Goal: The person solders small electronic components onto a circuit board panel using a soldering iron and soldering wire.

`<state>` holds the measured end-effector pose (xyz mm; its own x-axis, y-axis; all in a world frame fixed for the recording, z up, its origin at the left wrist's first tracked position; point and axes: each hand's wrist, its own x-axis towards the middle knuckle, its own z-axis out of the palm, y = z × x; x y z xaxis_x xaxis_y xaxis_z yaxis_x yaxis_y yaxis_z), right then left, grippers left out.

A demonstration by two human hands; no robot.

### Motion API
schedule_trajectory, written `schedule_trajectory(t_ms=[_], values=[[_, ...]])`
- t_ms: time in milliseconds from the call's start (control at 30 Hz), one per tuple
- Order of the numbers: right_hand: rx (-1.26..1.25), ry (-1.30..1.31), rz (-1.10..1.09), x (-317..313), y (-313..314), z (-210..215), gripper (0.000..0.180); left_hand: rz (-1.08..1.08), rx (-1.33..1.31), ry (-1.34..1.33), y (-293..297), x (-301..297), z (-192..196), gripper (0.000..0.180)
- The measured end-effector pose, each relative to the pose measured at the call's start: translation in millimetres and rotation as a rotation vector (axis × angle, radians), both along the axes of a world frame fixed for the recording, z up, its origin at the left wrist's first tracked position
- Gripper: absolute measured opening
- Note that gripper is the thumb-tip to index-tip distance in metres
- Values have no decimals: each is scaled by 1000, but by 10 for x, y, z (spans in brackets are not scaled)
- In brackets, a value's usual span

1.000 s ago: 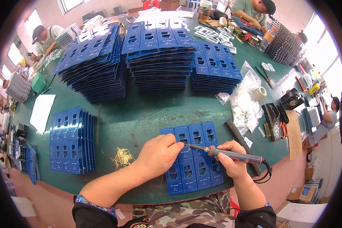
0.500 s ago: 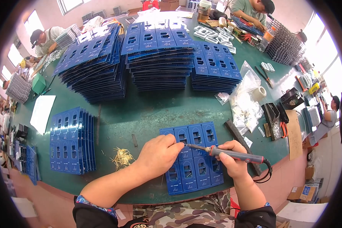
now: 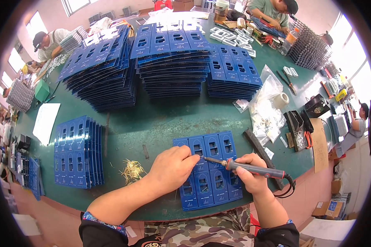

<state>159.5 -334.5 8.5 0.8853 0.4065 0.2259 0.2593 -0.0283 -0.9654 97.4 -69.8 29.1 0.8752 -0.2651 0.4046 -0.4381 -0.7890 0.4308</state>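
A blue circuit board panel (image 3: 212,196) lies flat on the green table in front of me, with cut-out windows in two rows. My right hand (image 3: 251,173) grips a grey and red soldering iron (image 3: 257,169), its tip pointing left over the panel's upper row. My left hand (image 3: 173,168) rests over the panel's left side, thumb and forefinger pinched beside the iron's tip; what they pinch is too small to make out. Left of my left forearm lies a small pile of thin brass-coloured pins (image 3: 132,171).
Tall stacks of blue panels (image 3: 173,74) stand at the back, and a smaller stack (image 3: 72,154) at the left. A dark bar (image 3: 257,147), a plastic bag of small parts (image 3: 268,117) and a parts box (image 3: 294,127) lie right. Co-workers sit around the table.
The soldering iron's tip has drawn slightly right, away from my left fingertips, and its handle has shifted a little. My left hand stays in place.
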Motion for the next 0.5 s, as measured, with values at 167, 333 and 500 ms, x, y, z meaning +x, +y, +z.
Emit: schedule_trajectory(t_ms=[167, 333, 500], values=[[-5, -13, 8, 2, 5, 21, 17, -3, 5, 1, 1, 2, 1, 20], [-27, -44, 6, 7, 3, 30, 17, -4, 5, 6, -1, 6, 3, 19], [-39, -50, 12, 13, -8, 25, 17, -6, 15, 15, 1, 8, 3, 19]])
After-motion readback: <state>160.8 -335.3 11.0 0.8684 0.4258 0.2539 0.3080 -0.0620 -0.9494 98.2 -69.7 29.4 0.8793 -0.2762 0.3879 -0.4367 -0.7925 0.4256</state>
